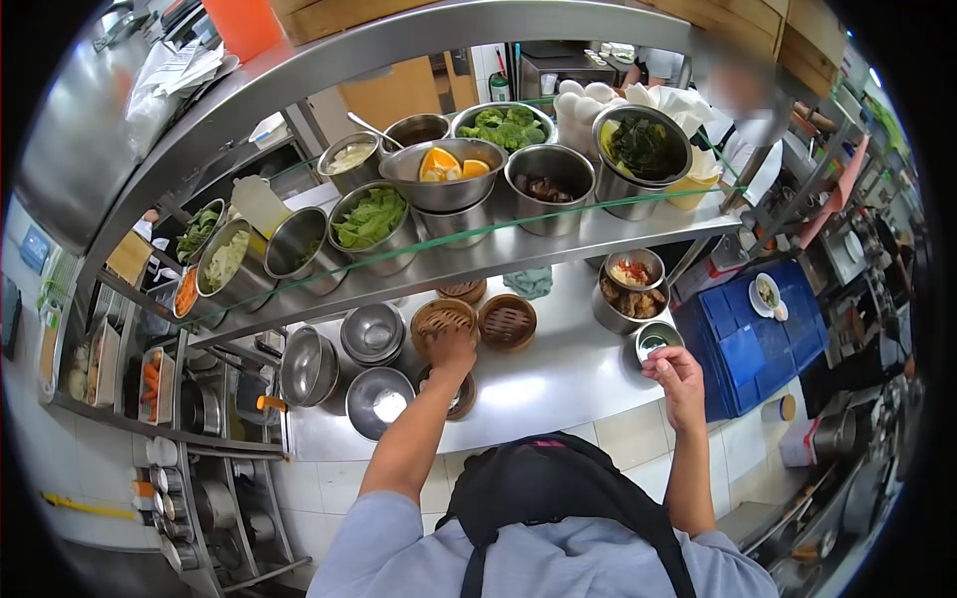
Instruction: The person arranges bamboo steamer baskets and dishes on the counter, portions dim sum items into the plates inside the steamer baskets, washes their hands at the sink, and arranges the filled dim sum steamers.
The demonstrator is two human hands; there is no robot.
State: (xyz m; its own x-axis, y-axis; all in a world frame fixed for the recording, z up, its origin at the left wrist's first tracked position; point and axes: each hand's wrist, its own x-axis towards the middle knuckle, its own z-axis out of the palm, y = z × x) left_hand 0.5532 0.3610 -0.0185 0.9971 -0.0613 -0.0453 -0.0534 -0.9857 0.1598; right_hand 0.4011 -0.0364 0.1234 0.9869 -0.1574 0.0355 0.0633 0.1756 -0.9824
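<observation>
My left hand (452, 351) is over the near part of a round bamboo steamer basket (437, 317), its fingers stretched down onto the slats; what lies under the fingertips is hidden. Another slatted steamer basket (507, 323) stands just right of it, and one more round basket (462, 400) is partly covered by my wrist. My right hand (680, 384) is raised at the table's right end, thumb and fingertips pinched together. Whatever is between them is too small to make out. Just beyond it sits a small metal bowl (652, 340) with something green inside.
Metal bowls (372, 332) stand left on the steel table (573, 369). Beyond the steamers lies a green cloth (527, 283). The overhead shelf (469, 251) carries containers of broccoli (506, 128), greens (370, 218) and orange wedges (440, 165). A blue bin (760, 334) stands right; a person (743, 110) is beyond.
</observation>
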